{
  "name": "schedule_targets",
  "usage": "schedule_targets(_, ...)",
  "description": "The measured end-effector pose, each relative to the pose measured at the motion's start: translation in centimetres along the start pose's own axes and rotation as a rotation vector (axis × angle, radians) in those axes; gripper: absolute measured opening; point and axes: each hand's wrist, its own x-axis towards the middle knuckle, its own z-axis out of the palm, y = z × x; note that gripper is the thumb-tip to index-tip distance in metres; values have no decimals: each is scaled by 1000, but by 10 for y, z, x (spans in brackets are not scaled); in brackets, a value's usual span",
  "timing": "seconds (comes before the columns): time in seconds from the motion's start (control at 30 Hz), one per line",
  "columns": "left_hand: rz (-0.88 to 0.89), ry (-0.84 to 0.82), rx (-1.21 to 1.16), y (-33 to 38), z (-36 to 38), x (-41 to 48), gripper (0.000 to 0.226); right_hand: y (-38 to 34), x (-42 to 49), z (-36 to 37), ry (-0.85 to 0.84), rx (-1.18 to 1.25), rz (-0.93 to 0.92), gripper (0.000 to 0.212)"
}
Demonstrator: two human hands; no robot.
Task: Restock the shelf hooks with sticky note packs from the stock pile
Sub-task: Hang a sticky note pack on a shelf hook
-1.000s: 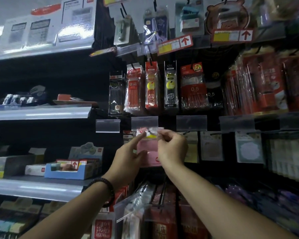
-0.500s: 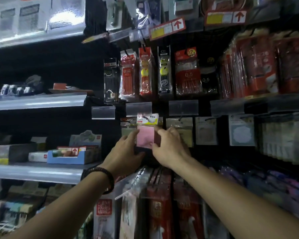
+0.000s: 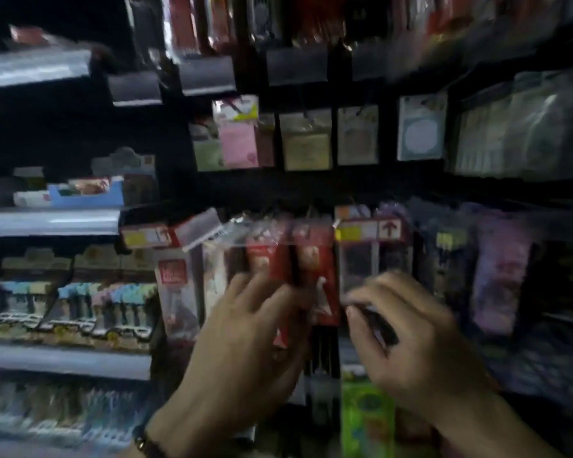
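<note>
The pink sticky note pack [image 3: 237,137] hangs in the upper row, above both hands and a little to their left. Its long axis is vertical, with the header card up and its face outward. The left hand [image 3: 245,342] is the nearer one. Its fingers are spread and loose in front of the red packs [image 3: 311,266], and it grasps nothing. The right hand [image 3: 407,335] is curled, but blur hides whether it pinches anything. No stock pile shows, so the next pack probably lies lower.
</note>
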Motion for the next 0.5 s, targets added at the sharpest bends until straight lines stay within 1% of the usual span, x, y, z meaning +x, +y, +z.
schedule_targets(0.07, 1, -129, -119, 19, 38, -32, 10, 13, -56, -5, -28, -5, 98, 10)
schedule_targets(0.13, -62, -352, -197, 37, 84, -68, 8, 32, -118, -4, -67, -8, 274, 8)
schedule_targets(0.2, -108, -589, -218, 51, 132, -112, 18, 53, -188, -3, -94, 3, 484, 9)
schedule_targets(0.27, -137, -764, -215, 61, 174, -150, 26, 75, -252, 0, -138, -16, 678, 9)
schedule_targets(0.33, -147, -901, -227, 67, 212, -182, 29, 94, -310, 5, -268, -51, 898, 11)
schedule_targets(0.4, -168, -1041, -245, 68, 245, -210, 31, 109, -364, 16, -464, -60, 1117, 10)
schedule_targets(0.47, -179, -1120, -248, 66, 274, -232, 30, 120, -406, 27, -656, -84, 1219, 4)
schedule_targets(0.5, -188, -1140, -254, 66, 290, -240, 30, 126, -418, 33, -735, -94, 1250, 6)
